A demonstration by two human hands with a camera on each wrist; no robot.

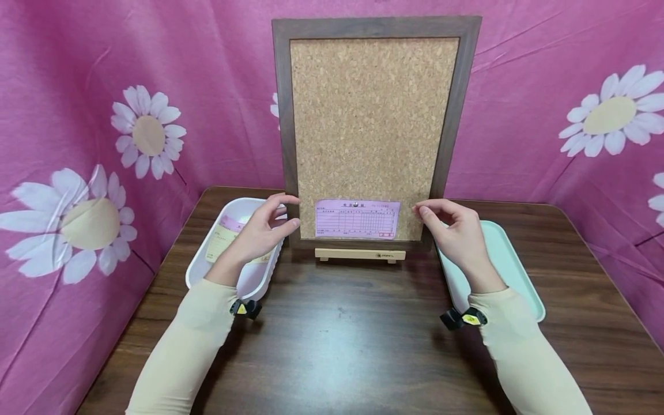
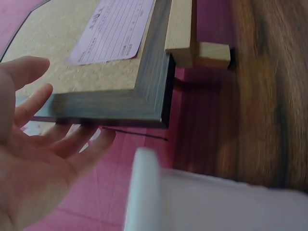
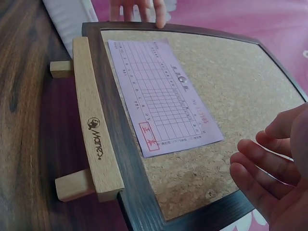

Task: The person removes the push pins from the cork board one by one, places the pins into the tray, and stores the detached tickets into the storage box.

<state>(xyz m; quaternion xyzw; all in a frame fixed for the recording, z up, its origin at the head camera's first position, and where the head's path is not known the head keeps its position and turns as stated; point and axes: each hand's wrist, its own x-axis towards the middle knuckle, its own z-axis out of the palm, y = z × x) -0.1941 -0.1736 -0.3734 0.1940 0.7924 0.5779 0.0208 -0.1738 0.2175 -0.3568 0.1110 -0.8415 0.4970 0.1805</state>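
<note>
A cork board (image 1: 373,115) in a dark wooden frame (image 1: 282,115) stands upright on a pale wooden stand (image 1: 359,254). A pink printed slip (image 1: 357,219) lies flat against the cork near the bottom edge. My left hand (image 1: 272,222) is at the frame's lower left corner with relaxed fingers; its fingertips (image 3: 159,14) reach over the frame's edge. My right hand (image 1: 433,216) hovers at the lower right corner, its fingers loosely bent and holding nothing. The left wrist view shows the left hand (image 2: 43,144) spread beside the frame (image 2: 106,103).
A white tray (image 1: 199,265) with papers in it sits at the left under my left forearm. A pale green tray (image 1: 513,259) sits at the right. Both rest on a brown wooden table (image 1: 342,334). Pink flowered cloth (image 1: 104,86) hangs behind and at both sides.
</note>
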